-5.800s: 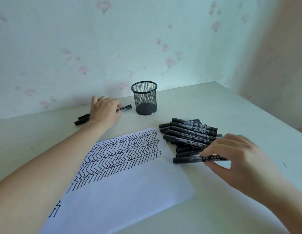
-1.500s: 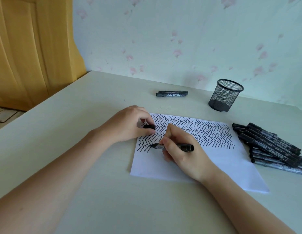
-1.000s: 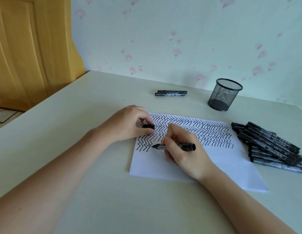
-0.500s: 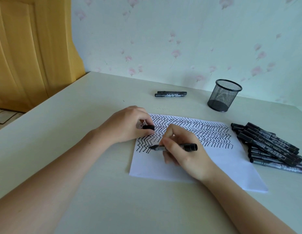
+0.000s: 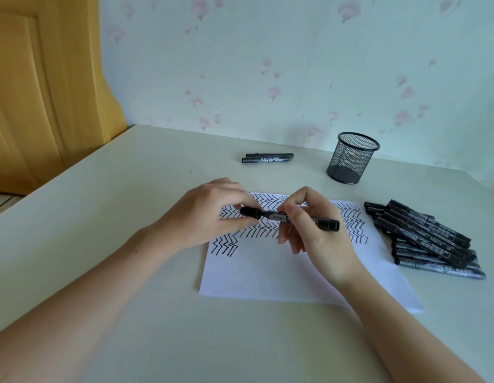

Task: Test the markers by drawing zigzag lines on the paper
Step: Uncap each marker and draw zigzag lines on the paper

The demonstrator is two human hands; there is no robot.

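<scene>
While both hands hover over the paper [image 5: 268,275], the right hand [image 5: 317,233] pinches the marker [image 5: 301,219] by its barrel and the left hand [image 5: 212,214] pinches the cap [image 5: 250,212] at its tip. Right of the paper lies the marker pile [image 5: 425,239]; beyond it stand a mesh cup [image 5: 352,157] and two markers [image 5: 268,158].

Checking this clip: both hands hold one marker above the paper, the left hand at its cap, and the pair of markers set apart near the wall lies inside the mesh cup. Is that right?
Not quite. The head view shows the pair of markers lying on the table, to the left of the mesh cup, not inside it. The rest holds: the left hand at the cap, the right hand on the marker, above the paper.
</scene>
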